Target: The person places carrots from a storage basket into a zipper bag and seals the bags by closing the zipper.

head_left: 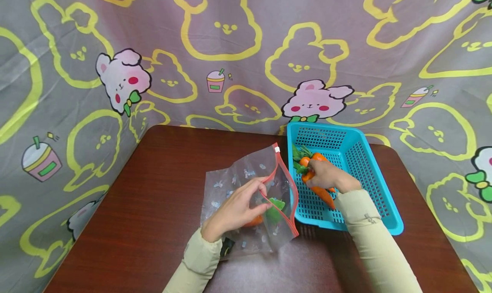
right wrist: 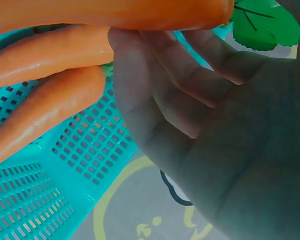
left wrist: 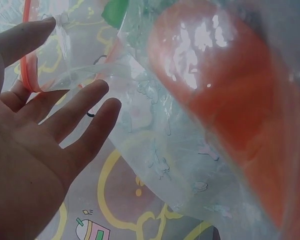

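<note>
My left hand [head_left: 240, 205] holds the red-edged mouth of a clear printed zip bag [head_left: 219, 186], its thumb and fingers at the rim. The mouth gapes toward the right. Inside the bag lies an orange carrot [left wrist: 230, 110] with a green leafy top [head_left: 275, 209]. Over at the turquoise basket [head_left: 380, 186], my right hand [head_left: 330, 175] reaches in and grips a carrot [right wrist: 165, 14] near its leafy end. Two more carrots, one closer [right wrist: 55, 52] and one below it [right wrist: 55, 107] in the right wrist view, lie beside it.
The basket stands at the right of the dark brown wooden table [head_left: 161, 190], close against the bag's mouth. Behind the table hangs a grey cloth [head_left: 246, 75] with yellow outlines and rabbit prints. A white slider [head_left: 277, 149] sits at the zip's far end.
</note>
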`<act>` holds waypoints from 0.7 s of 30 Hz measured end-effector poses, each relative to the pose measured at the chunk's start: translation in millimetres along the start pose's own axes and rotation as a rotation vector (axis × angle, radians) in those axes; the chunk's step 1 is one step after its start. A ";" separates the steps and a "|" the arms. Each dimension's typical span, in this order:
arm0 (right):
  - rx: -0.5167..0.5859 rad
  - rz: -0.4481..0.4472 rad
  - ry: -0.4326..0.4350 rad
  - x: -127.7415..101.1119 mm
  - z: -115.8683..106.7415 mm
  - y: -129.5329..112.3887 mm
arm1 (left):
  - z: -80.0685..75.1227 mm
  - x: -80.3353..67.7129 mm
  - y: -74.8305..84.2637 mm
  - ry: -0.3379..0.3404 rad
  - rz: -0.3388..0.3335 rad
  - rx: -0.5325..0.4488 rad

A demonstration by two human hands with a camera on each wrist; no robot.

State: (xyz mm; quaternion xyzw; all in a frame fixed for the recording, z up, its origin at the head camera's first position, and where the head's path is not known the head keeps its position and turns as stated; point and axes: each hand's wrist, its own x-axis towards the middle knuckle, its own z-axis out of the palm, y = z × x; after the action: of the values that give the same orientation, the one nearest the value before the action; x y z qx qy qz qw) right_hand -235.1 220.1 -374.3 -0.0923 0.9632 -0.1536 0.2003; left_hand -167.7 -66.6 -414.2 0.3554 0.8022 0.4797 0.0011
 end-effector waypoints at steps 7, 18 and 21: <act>0.030 -0.013 0.022 -5.9 -1.0 -1.2 | 0.5 -0.2 -0.3 0.007 0.019 0.012; 0.071 -0.025 0.098 -11.9 -2.2 -2.4 | 0.9 0.7 -0.7 0.009 0.034 0.018; 0.073 -0.026 0.113 -12.9 -2.0 -2.2 | 0.7 0.7 -0.8 0.006 0.034 0.010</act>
State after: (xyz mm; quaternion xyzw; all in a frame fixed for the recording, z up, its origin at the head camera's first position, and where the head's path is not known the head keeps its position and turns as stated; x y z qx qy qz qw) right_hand -224.0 221.6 -367.3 -0.0886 0.9654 -0.1963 0.1467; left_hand -168.4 -65.8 -415.0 0.3677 0.7983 0.4768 -0.0113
